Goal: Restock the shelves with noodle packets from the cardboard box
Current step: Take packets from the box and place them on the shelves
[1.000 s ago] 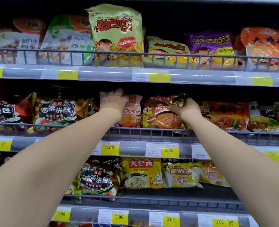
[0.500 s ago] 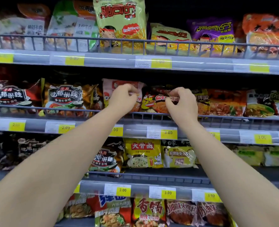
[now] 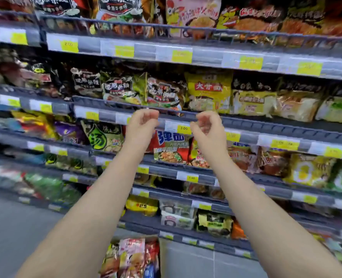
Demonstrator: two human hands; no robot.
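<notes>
Both my hands hang in the air in front of the shelves, holding nothing. My left hand (image 3: 143, 123) and my right hand (image 3: 207, 127) have their fingers loosely curled and apart. They hover before the shelf rail (image 3: 174, 125) with its yellow price tags. The pink chicken noodle packet (image 3: 192, 15) and the yellow-red packet (image 3: 252, 19) beside it stand on the shelf above, well clear of my hands. At the bottom of the view, several noodle packets (image 3: 132, 257) are bunched together; any box around them cannot be made out.
Rows of grey wire-fronted shelves (image 3: 206, 53) full of noodle packets fill the view, among them a yellow packet (image 3: 209, 91) and a red packet (image 3: 171, 147). Grey floor (image 3: 15, 227) lies at the lower left. The picture is blurred by motion.
My hands have let go of the packets on the upper shelf and drawn back and down. The camera has tilted downward, so lower shelves and the floor show.
</notes>
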